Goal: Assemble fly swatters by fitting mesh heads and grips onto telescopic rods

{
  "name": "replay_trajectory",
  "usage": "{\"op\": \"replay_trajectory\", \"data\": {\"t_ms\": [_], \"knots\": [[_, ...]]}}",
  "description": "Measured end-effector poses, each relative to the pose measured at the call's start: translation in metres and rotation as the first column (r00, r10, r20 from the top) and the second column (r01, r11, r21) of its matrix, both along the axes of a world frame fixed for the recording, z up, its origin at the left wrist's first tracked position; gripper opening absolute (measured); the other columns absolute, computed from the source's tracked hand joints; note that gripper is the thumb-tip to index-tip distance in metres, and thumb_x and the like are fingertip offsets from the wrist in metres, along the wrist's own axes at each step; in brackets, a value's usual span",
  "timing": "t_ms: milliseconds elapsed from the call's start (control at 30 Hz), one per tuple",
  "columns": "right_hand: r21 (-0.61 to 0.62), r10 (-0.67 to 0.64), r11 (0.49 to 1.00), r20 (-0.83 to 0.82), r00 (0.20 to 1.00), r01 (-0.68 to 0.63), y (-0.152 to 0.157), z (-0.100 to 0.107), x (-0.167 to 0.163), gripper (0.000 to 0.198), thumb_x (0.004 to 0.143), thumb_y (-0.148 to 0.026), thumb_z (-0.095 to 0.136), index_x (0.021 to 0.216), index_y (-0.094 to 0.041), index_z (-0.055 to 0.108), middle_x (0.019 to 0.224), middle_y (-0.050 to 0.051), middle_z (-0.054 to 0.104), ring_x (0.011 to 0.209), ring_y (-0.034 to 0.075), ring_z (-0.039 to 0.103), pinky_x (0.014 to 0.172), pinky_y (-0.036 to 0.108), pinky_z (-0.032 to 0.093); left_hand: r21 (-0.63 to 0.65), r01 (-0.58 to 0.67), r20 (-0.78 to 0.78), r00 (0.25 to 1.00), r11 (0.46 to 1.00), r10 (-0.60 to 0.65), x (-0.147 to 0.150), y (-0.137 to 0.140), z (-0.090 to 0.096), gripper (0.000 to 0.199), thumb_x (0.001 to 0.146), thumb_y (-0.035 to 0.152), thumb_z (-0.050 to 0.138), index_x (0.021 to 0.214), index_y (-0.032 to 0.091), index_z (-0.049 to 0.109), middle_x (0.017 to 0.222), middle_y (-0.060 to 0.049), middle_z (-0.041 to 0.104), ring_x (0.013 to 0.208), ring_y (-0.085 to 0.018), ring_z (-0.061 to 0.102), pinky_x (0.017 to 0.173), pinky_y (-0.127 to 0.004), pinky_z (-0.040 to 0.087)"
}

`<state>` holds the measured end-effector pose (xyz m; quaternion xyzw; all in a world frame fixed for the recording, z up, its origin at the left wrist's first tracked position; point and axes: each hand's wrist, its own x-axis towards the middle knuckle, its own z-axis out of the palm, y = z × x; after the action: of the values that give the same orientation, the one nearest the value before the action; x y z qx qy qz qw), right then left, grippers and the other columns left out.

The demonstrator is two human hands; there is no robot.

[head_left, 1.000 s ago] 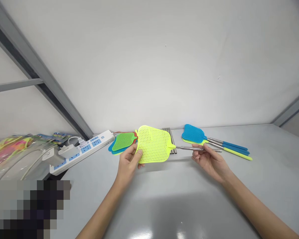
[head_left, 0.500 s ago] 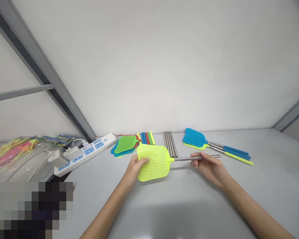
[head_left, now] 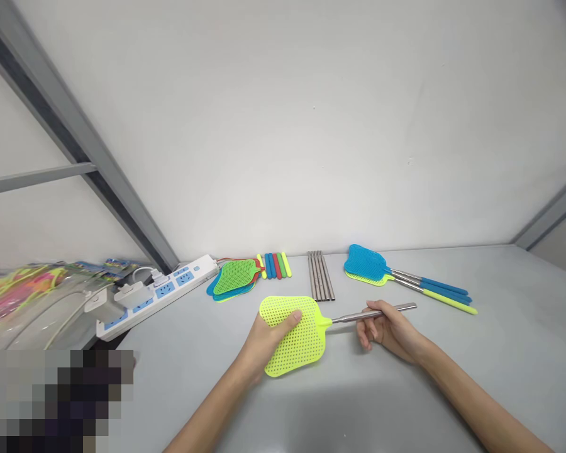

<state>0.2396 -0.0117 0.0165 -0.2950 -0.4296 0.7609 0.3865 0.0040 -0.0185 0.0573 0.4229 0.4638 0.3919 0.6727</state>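
My left hand [head_left: 264, 343] grips the perforated yellow-green head of a fly swatter [head_left: 297, 352], thumb on top and fingers beneath. A metal rod [head_left: 351, 317] runs from the swatter's neck to the right, with no coloured grip on its end. Thumb and fingers of my right hand [head_left: 389, 330] close around that rod near its far end. Behind my left hand lies a pile of swatter heads, a green one [head_left: 236, 277] uppermost. Beside it rest several coloured handle grips [head_left: 277, 265]. Loose metal rods [head_left: 321, 277] lie in a row behind the held swatter.
Swatters with blue and yellow handles [head_left: 446, 289] lie stacked at the back right, their blue head [head_left: 365, 262] on top. A white power strip [head_left: 170, 289] with plugs runs along the left edge. Plastic-wrapped colourful items [head_left: 28, 296] sit further left. A wall [head_left: 339, 126] rises behind the grey table [head_left: 509, 333].
The swatter head has come lower and nearer, and its rod now slopes up to the right. My left thumb reaches further across the head. My right hand's lower fingers have loosened from the rod.
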Motion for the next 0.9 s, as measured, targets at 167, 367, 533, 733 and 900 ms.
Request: {"op": "replay_trajectory", "data": {"t_ms": [167,367,533,733,900], "knots": [[-0.017,-0.011,1.0,-0.033,0.999,0.011,-0.001,-0.005,-0.003,0.045,0.08,-0.037,0.026,0.047,-0.016,0.048,0.054,0.008,0.058,0.053,0.017,0.051,0.061,0.032,0.034,-0.027,-0.035,-0.041,0.999,0.999,0.034,0.004,-0.007,0.012,0.034,0.063,0.037,0.061,0.088,0.014,0.057,0.086,-0.01,0.065,0.081,-0.023,0.06,0.072,-0.035,0.046],[-0.042,-0.036,0.999,-0.037,0.999,0.035,-0.002,-0.007,-0.008,0.046,0.079,-0.038,0.027,0.046,-0.016,0.049,0.054,0.008,0.058,0.053,0.018,0.051,0.061,0.033,0.033,-0.057,-0.073,-0.056,0.996,0.996,0.07,0.005,-0.01,0.011,0.034,0.061,0.037,0.062,0.085,0.015,0.058,0.084,-0.01,0.065,0.081,-0.024,0.059,0.072,-0.035,0.046],[-0.054,-0.05,0.997,-0.059,0.997,0.046,-0.002,-0.007,-0.011,0.048,0.08,-0.035,0.023,0.044,-0.016,0.049,0.052,0.009,0.058,0.05,0.017,0.049,0.055,0.031,0.033,-0.11,-0.112,-0.065,0.992,0.988,0.105,0.007,-0.009,0.005,0.033,0.061,0.037,0.062,0.085,0.015,0.058,0.086,-0.01,0.065,0.081,-0.023,0.06,0.07,-0.034,0.047],[-0.05,-0.062,0.997,-0.062,0.996,0.059,-0.003,-0.01,-0.012,0.048,0.08,-0.035,0.025,0.042,-0.017,0.047,0.05,0.008,0.057,0.047,0.016,0.048,0.053,0.031,0.033,-0.211,-0.098,-0.017,0.995,0.973,0.097,0.008,-0.009,0.007,0.032,0.061,0.036,0.063,0.085,0.016,0.057,0.085,-0.01,0.065,0.077,-0.022,0.061,0.067,-0.033,0.048],[-0.052,-0.088,0.995,-0.056,0.995,0.085,-0.004,-0.015,-0.013,0.048,0.08,-0.035,0.024,0.041,-0.017,0.046,0.047,0.008,0.056,0.045,0.016,0.047,0.052,0.03,0.033,-0.276,-0.074,0.056,0.994,0.958,0.093,0.006,-0.006,-0.001,0.032,0.062,0.035,0.063,0.086,0.015,0.057,0.085,-0.01,0.065,0.076,-0.022,0.061,0.067,-0.034,0.048]]}}
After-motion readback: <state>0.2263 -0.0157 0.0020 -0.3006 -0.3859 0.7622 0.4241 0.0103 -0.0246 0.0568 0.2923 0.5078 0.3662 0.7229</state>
